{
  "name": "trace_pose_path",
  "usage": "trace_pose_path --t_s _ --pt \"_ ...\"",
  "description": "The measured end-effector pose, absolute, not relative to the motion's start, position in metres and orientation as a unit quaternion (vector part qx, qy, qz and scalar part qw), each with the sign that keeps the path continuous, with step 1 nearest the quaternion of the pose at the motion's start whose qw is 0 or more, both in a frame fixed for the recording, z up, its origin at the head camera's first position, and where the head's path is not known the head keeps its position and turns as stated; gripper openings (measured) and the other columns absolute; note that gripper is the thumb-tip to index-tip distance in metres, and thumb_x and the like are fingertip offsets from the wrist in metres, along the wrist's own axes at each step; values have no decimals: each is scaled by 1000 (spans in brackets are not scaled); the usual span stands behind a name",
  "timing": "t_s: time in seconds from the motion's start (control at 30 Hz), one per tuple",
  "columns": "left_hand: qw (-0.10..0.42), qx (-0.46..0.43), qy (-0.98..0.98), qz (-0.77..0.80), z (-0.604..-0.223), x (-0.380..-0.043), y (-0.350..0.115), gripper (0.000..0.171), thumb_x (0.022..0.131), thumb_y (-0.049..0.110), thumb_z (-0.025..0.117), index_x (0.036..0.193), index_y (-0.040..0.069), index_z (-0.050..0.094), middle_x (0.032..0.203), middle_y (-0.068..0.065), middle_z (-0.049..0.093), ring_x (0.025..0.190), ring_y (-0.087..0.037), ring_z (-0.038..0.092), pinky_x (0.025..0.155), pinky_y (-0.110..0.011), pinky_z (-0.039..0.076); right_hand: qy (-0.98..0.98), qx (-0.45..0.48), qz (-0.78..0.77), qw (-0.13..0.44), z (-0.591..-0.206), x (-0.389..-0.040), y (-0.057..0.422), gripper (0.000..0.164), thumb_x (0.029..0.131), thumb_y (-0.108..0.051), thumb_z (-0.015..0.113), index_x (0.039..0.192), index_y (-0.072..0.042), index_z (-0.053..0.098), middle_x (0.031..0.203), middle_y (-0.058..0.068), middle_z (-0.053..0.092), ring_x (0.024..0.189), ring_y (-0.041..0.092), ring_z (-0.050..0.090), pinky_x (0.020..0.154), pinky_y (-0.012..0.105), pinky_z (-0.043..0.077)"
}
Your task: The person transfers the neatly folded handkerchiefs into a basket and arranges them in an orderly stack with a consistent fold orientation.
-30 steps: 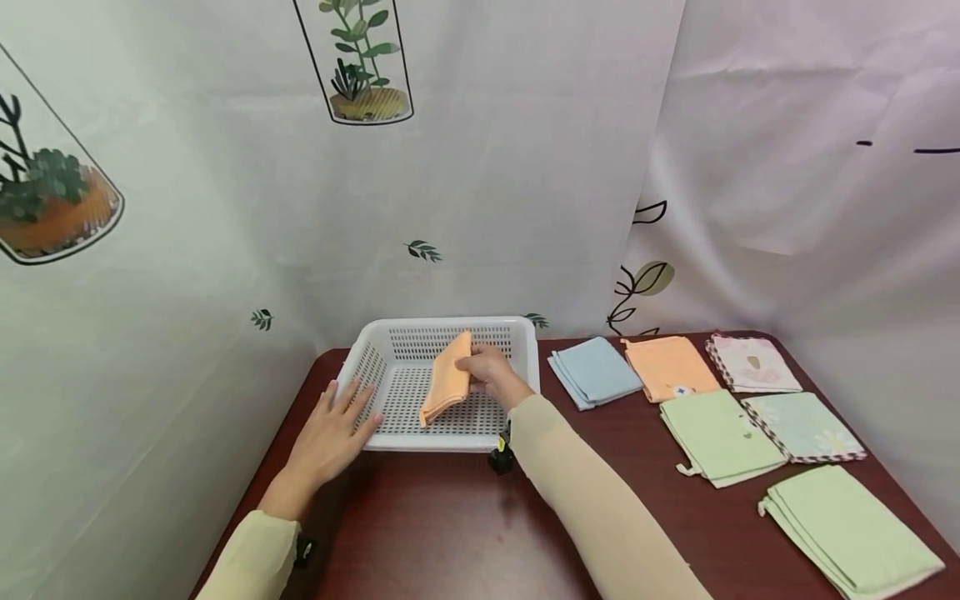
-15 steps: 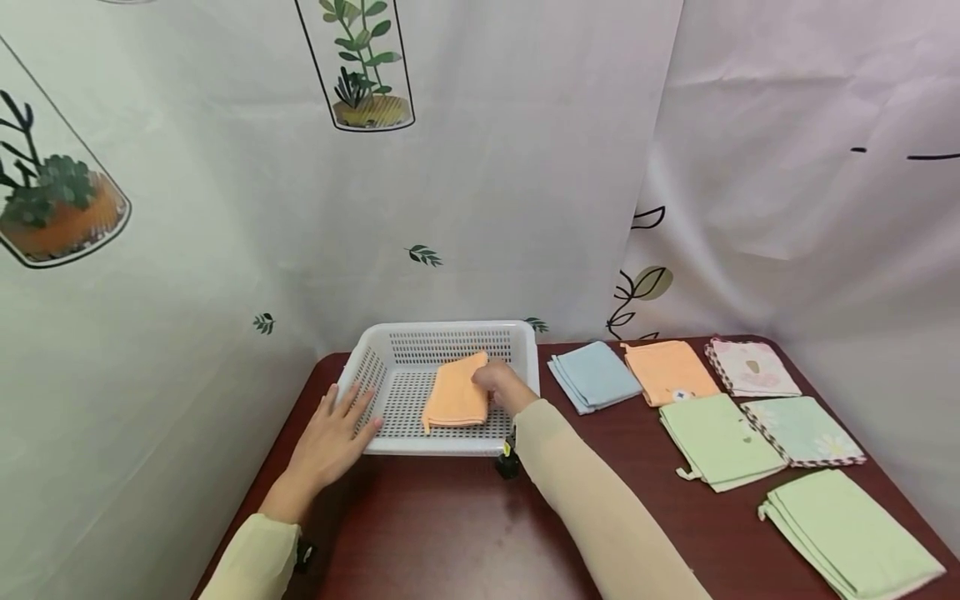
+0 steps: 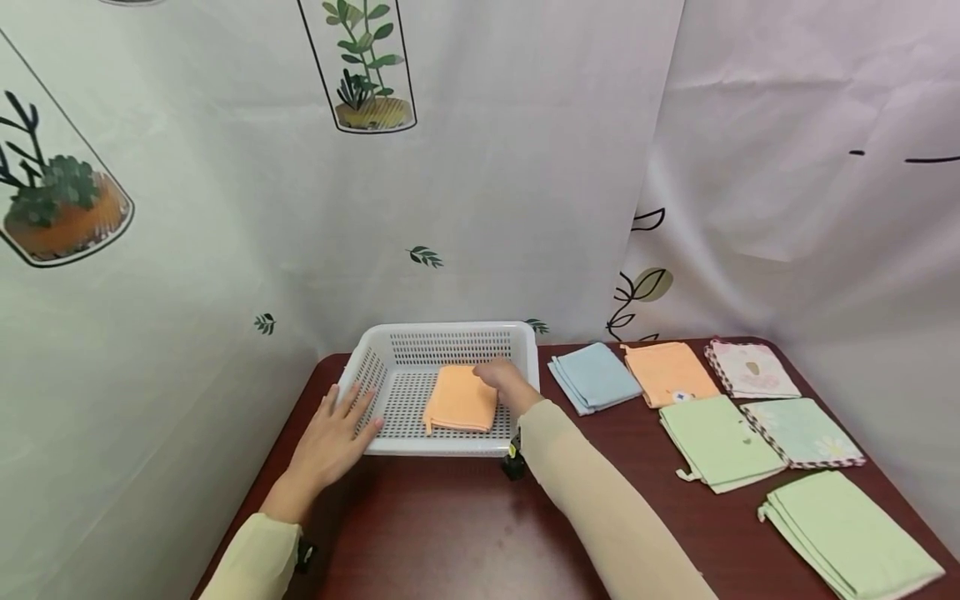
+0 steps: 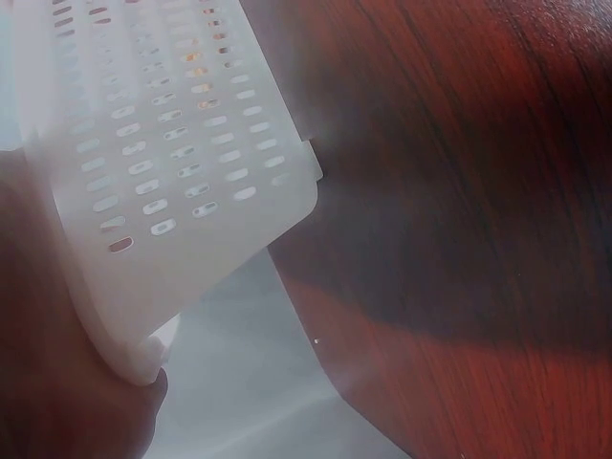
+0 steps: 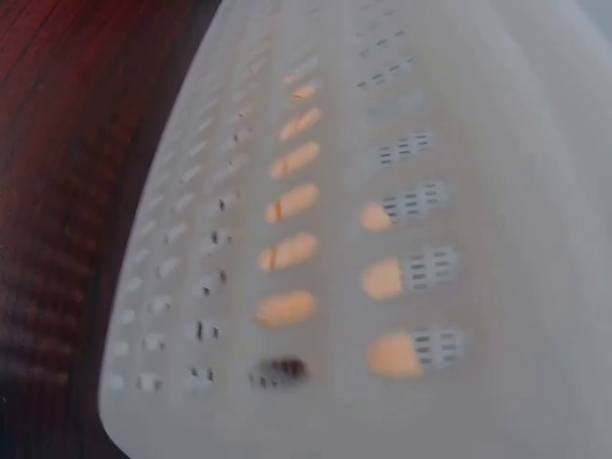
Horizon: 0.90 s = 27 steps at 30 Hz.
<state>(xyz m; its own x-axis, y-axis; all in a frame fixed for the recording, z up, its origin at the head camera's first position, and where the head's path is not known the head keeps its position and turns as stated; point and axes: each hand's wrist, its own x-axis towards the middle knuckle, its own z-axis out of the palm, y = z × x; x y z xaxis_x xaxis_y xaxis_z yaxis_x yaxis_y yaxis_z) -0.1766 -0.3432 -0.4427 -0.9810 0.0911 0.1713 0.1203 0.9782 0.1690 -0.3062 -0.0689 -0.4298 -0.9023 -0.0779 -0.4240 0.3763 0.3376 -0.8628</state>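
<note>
A folded orange hand towel [image 3: 459,400] lies nearly flat inside the white plastic basket [image 3: 450,447], toward its right half. My right hand [image 3: 507,383] reaches over the basket's right side and pinches the towel's right edge, the thumb on top and the other fingers hidden. On the basket's front left corner rests my left hand [image 3: 330,442], fingers spread over the rim. From the left wrist, the basket's slotted wall [image 4: 191,172] shows beside the dark hand [image 4: 67,363]. Through the slots in the right wrist view, the orange towel [image 5: 287,253] is visible.
Right of the basket on the dark red table [image 3: 450,525] lie several folded towels: blue [image 3: 595,377], orange [image 3: 667,372], pink [image 3: 753,367], pale green with a flower [image 3: 802,429], and two green, one farther back [image 3: 722,442] and one nearer [image 3: 851,533]. Patterned cloth [image 3: 487,208] hangs behind.
The orange towel has gone from tilted upright to nearly flat in the basket, shifting rightward as my right hand lowered it. My left hand has stayed on the rim.
</note>
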Motion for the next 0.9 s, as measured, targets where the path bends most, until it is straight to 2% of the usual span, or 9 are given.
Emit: trace_pose_path --t_s 0.17,0.43,0.77,0.9 --pt "82 -58 -991 -88 -440 -178 -342 67 103 49 49 155 9 41 163 -21 28 151 -52 10 122 -64 11 790 85 -584 169 -418 -309 -59 55 98 -13 59 147 6 44 141 25 53 131 40 52 110 54 44" --pt "79 -61 -991 -87 -439 -178 -342 69 103 52 46 156 9 40 164 -22 27 151 -53 10 121 -66 12 798 46 -578 163 -393 -306 -46 61 102 -26 57 156 -7 37 155 17 44 137 39 48 111 54 42" --pt "75 -62 -991 -87 -440 -176 -342 70 104 52 46 156 7 39 164 -23 27 151 -53 10 121 -65 11 807 12 -567 165 -364 -297 -29 55 102 -28 58 153 -11 45 148 15 52 132 34 55 108 49 46" --pt "72 -61 -992 -88 -440 -176 -341 69 104 51 47 156 7 39 163 -23 27 151 -52 10 121 -65 11 803 -7 -575 156 -359 -296 -19 53 102 -25 59 151 -9 47 146 17 54 132 33 55 108 46 47"
